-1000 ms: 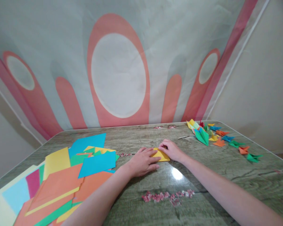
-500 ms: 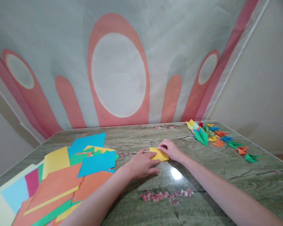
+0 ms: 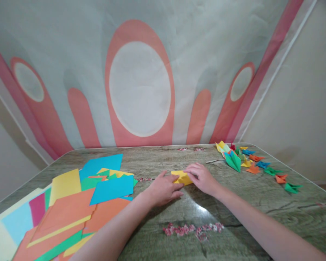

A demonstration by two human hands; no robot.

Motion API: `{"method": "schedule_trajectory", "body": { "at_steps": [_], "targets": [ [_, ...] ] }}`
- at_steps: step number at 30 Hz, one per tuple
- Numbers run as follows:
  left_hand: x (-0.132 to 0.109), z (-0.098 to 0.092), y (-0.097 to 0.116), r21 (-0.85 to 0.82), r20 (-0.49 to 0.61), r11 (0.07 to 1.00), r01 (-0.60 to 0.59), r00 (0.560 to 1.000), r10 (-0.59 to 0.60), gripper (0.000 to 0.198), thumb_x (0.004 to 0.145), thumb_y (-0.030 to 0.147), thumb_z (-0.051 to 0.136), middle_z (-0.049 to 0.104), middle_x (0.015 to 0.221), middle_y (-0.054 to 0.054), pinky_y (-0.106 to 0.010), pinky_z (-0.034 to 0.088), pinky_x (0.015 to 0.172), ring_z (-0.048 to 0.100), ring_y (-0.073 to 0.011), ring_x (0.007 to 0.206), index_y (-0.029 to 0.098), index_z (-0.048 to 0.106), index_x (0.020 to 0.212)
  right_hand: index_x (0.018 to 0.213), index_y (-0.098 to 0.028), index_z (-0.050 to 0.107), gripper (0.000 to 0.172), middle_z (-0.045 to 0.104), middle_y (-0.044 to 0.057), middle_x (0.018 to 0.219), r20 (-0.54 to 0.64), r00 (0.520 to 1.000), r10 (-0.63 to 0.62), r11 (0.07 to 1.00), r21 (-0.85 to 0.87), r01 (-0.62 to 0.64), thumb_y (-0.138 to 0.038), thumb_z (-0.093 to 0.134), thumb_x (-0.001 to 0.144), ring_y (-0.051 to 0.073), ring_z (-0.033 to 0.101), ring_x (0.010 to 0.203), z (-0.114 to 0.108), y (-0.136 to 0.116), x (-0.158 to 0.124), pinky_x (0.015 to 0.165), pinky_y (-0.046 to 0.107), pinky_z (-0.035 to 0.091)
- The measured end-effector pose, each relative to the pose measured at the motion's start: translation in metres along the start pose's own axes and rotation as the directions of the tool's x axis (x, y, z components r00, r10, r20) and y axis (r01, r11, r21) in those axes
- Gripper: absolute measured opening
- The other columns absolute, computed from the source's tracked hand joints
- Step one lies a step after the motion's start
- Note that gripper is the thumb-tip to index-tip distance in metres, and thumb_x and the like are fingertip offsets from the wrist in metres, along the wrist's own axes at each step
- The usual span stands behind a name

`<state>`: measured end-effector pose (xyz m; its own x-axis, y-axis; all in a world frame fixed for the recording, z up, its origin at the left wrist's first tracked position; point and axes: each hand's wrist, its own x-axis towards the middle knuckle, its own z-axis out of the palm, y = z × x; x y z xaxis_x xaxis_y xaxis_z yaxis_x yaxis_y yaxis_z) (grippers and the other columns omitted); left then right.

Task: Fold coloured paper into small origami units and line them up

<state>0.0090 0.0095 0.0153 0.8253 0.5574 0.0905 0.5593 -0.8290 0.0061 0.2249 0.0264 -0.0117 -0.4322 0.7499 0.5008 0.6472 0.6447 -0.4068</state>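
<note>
A small piece of yellow origami paper [image 3: 182,177] lies flat on the table in front of me, partly covered by both hands. My left hand [image 3: 164,187] rests at its left side, fingers spread, the fingertips pressing on the paper. From the right, my right hand [image 3: 202,178] bends its fingers over the paper's right edge, thumb and fingers close together on it. Its fingertips are partly hidden, as is that edge. A crease or raised fold shows between the two hands.
Coloured sheets [image 3: 67,206] overlap across the table's left side, a blue one [image 3: 112,189] nearest my left hand. Several folded paper figures [image 3: 271,170] line the right side, with a green paper plane [image 3: 233,161] among them. A printed backdrop [image 3: 184,72] stands behind the table [image 3: 152,232].
My right hand has shifted slightly right and down along the paper, its fingers now covering the right edge more. My left hand stays nearly in place. The view has tilted slightly.
</note>
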Motion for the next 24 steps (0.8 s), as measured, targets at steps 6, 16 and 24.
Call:
{"method": "schedule_trajectory", "body": {
  "at_steps": [6, 16, 24],
  "targets": [
    [-0.001, 0.002, -0.004, 0.029, -0.004, 0.999, 0.012, 1.0, -0.012, 0.038, 0.089, 0.047, 0.035, 0.049, 0.127, -0.007, -0.045, 0.025, 0.1, 0.049, -0.0218, 0.112, 0.03, 0.048, 0.12, 0.096, -0.019, 0.064, 0.024, 0.065, 0.004, 0.089, 0.209, 0.974, -0.09, 0.969, -0.207, 0.135, -0.009, 0.046, 0.083, 0.017, 0.053, 0.089, -0.001, -0.019, -0.02, 0.082, 0.032, 0.035],
    [0.002, 0.003, -0.005, 0.045, -0.009, 0.999, -0.011, 1.0, 0.012, 0.036, 0.09, 0.045, 0.033, 0.056, 0.118, -0.007, -0.045, 0.029, 0.098, 0.054, -0.0216, 0.103, 0.026, 0.056, 0.11, 0.107, -0.019, 0.06, 0.025, 0.062, 0.006, 0.092, 0.223, 0.968, -0.116, 0.93, -0.319, 0.185, -0.016, 0.043, 0.089, 0.017, 0.052, 0.089, 0.006, -0.018, -0.028, 0.086, 0.035, 0.032],
    [0.003, 0.002, -0.004, 0.064, -0.006, 0.998, -0.014, 1.0, 0.014, 0.034, 0.09, 0.043, 0.035, 0.059, 0.111, -0.007, -0.044, 0.031, 0.097, 0.055, -0.0213, 0.1, 0.024, 0.059, 0.105, 0.11, -0.019, 0.059, 0.026, 0.06, 0.006, 0.086, 0.301, 0.944, -0.131, 0.866, -0.429, 0.257, -0.019, 0.044, 0.089, 0.019, 0.051, 0.086, 0.003, -0.029, -0.025, 0.088, 0.038, 0.03]
  ]
}}
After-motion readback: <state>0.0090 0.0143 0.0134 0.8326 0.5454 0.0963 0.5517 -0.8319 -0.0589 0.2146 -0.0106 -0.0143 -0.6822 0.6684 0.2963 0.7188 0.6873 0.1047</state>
